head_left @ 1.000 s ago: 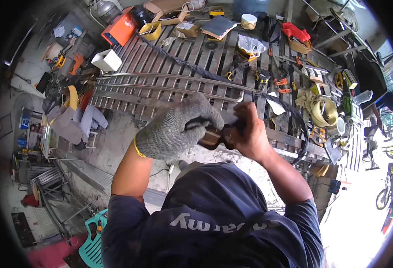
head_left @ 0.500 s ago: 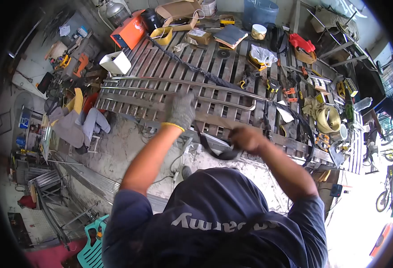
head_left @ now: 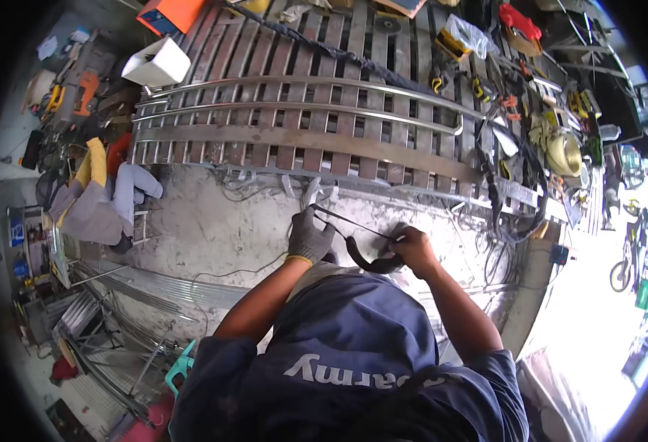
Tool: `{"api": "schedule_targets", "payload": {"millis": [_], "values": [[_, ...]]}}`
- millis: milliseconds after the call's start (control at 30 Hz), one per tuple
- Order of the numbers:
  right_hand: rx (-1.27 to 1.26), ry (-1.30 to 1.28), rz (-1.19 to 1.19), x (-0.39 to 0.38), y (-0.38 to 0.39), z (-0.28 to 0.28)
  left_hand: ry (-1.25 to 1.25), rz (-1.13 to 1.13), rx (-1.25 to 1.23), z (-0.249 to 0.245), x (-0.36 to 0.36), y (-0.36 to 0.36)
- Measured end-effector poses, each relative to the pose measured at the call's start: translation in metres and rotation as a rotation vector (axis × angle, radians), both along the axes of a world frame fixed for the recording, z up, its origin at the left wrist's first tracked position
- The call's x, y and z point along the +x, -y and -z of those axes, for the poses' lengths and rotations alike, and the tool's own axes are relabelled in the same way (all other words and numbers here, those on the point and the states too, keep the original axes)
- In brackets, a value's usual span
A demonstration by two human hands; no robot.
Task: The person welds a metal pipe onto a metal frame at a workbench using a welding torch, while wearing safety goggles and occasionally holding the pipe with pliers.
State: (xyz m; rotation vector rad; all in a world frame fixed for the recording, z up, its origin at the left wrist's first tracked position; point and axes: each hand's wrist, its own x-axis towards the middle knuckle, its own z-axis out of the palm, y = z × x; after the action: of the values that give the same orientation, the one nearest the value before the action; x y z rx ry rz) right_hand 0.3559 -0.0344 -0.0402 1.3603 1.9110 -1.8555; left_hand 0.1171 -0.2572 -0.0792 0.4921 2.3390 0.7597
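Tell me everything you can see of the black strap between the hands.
The black strap looks like flexible fabric or rubber; I can't tell which. One thin length runs nearly straight between the gloved left hand and the bare right hand. Below it, another thin length widens into a thick, dark band that sags in a curve toward the right hand. Both hands grip it, in front of the person's body, short of the slatted bench. Any buckle is too small to make out.

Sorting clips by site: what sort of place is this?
Probably a metal fabrication workshop: long metal tubes, one with a bent end, lie across a slatted workbench, and more metal lengths lie below it to the left.
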Motion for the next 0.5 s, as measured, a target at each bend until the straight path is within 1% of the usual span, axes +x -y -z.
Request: {"api": "schedule_targets", "payload": {"millis": [33, 67, 100, 133, 233, 267, 300, 367, 400, 433, 467, 500], "values": [[0.071, 0.019, -0.026, -0.007, 0.014, -0.004, -0.024, -0.068, 0.006, -0.008, 0.004, -0.008], [0.082, 0.022, -0.008, -0.015, 0.027, -0.011, -0.043, -0.114, -0.037, -0.001, 0.005, -0.017], [0.096, 0.023, 0.012, -0.02, 0.037, -0.015, -0.12, -0.121, -0.003, 0.007, 0.006, -0.02], [-0.02, 0.035, 0.066, -0.023, 0.041, -0.013, -0.137, -0.067, -0.043, 0.007, 0.002, -0.024], [0.103, 0.029, 0.076, -0.026, 0.041, -0.02, -0.176, 0.093, -0.139, -0.006, -0.005, -0.03], [0.205, -0.001, 0.081, -0.021, 0.035, -0.009, -0.187, 0.149, -0.168, -0.012, -0.008, -0.033], [0.181, 0.03, 0.097, -0.026, 0.023, -0.029, -0.188, 0.254, -0.208, -0.017, -0.01, -0.033], [0.242, -0.08, 0.206, -0.028, 0.003, -0.05, -0.194, 0.457, -0.294, -0.029, -0.018, -0.028], [0.524, -0.298, -0.007, -0.025, -0.004, -0.066, -0.179, 0.528, -0.28, -0.039, -0.024, -0.03], [0.55, -0.453, -0.145, -0.022, -0.012, -0.074, -0.247, 0.623, -0.282, -0.059, -0.032, -0.037], [0.776, -0.303, -0.455, -0.023, -0.014, -0.106, -0.318, 0.714, -0.283, -0.09, -0.04, -0.046], [1.012, -0.14, -0.757, -0.023, -0.018, -0.151, -0.408, 0.8, -0.279, -0.135, -0.046, -0.057]]}}
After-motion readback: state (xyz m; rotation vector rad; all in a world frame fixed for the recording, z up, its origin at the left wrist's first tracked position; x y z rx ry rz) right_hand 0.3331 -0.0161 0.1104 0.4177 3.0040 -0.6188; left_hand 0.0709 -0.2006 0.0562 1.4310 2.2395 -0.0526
